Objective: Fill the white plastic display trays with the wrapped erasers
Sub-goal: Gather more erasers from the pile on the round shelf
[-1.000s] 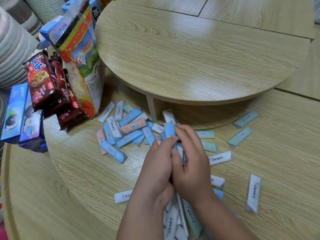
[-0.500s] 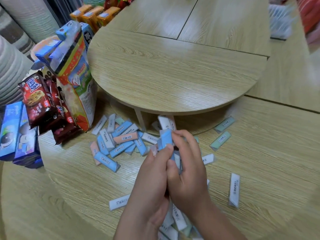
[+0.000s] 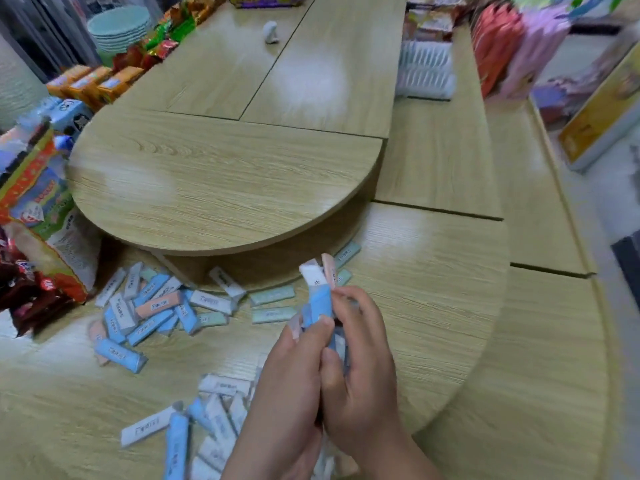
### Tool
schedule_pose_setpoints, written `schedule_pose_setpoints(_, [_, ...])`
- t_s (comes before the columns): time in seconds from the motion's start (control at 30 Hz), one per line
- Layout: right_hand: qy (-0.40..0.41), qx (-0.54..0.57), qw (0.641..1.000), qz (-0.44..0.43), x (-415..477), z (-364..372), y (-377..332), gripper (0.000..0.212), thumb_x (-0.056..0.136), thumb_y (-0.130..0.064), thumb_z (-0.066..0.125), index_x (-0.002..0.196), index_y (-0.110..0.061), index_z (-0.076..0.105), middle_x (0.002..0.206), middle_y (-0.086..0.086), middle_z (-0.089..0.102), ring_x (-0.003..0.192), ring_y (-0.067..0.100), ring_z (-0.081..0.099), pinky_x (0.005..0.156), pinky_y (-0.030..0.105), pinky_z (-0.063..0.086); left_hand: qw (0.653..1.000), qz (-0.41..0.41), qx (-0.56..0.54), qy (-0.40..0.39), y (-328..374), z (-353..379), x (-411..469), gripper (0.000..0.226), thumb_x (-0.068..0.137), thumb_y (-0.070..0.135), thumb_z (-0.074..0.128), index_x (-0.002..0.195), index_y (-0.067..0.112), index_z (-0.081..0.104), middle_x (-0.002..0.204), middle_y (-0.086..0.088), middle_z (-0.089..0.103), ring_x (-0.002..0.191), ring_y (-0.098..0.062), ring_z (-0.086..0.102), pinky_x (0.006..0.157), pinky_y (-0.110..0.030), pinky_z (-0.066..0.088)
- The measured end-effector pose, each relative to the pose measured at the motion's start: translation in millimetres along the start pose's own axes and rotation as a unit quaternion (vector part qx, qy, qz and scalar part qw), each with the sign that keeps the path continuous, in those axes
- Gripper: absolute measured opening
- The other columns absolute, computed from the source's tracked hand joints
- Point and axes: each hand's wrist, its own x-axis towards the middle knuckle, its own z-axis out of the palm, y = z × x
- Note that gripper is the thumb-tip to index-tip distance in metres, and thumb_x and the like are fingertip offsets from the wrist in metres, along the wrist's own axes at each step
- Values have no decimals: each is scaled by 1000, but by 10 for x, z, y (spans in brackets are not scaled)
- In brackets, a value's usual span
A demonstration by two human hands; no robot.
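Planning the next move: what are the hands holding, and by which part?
Left hand and right hand together hold a bunch of wrapped erasers by their lower halves; the tops stick out above.

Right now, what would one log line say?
left hand: grips eraser bundle | right hand: same bundle | loose erasers: scattered nearby | white trays: far back

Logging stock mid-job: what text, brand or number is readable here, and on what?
No text reads cleanly.
On the loose erasers: dark print on white labels, too small and blurred.
On the held erasers, gripped by left hand and right hand: label mark blurred.
On the snack bag: coloured lettering, blurred.
On the orange boxes: label patches, unreadable.
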Motion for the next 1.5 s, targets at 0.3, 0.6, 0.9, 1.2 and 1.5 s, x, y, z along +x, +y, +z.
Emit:
schedule_pose_setpoints(0.3, [68, 6, 998, -1, 292, -1703, 451, 52, 91, -34, 40, 129, -4, 58, 137, 8, 48, 124, 17, 53, 99, 32, 46, 997, -28, 17, -63, -469, 1744, -145, 24, 100, 20, 55, 96, 29, 77, 90, -5, 74, 79, -13, 70, 63, -24, 54])
schedule_pose_setpoints(0.6, [101, -17, 995, 4, 707, -3283, 818, 49, 92, -35, 39, 129, -8, 58, 136, -4, 46, 116, 2, 53, 90, 15, 44, 993, -49, 22, -110, -848, 3376, -117, 17, 100, 18, 55, 108, 15, 69, 84, -5, 69, 77, -13, 67, 62, -24, 54])
schedule_pose_setpoints(0.9, [115, -44, 992, -9, 1319, -3947, 1368, 48, 90, -28, 40, 126, -2, 58, 132, 5, 50, 118, -12, 45, 93, 4, 33, 990, -55, 11, -127, -1012, 4285, 431, 19, 101, 17, 52, 105, 17, 71, 85, -5, 72, 82, -13, 70, 65, -23, 56])
schedule_pose_setpoints(1.2, [82, -53, 995, 22, 2666, -4358, 2197, 48, 90, -31, 38, 125, -6, 59, 133, 1, 49, 119, 7, 52, 93, 13, 40, 991, -71, 0, -114, -905, 5217, 1718, 26, 101, 23, 52, 119, 10, 66, 98, -12, 68, 94, -20, 68, 75, -26, 57])
schedule_pose_setpoints(1.5, [28, -28, 999, -4, 3898, -4601, 2713, 50, 90, -30, 39, 126, -3, 59, 134, 4, 49, 121, 8, 51, 97, 10, 36, 996, -39, -47, -68, -624, 5981, 2701, 25, 102, 19, 51, 118, 10, 67, 99, -11, 70, 96, -19, 68, 80, -28, 57])
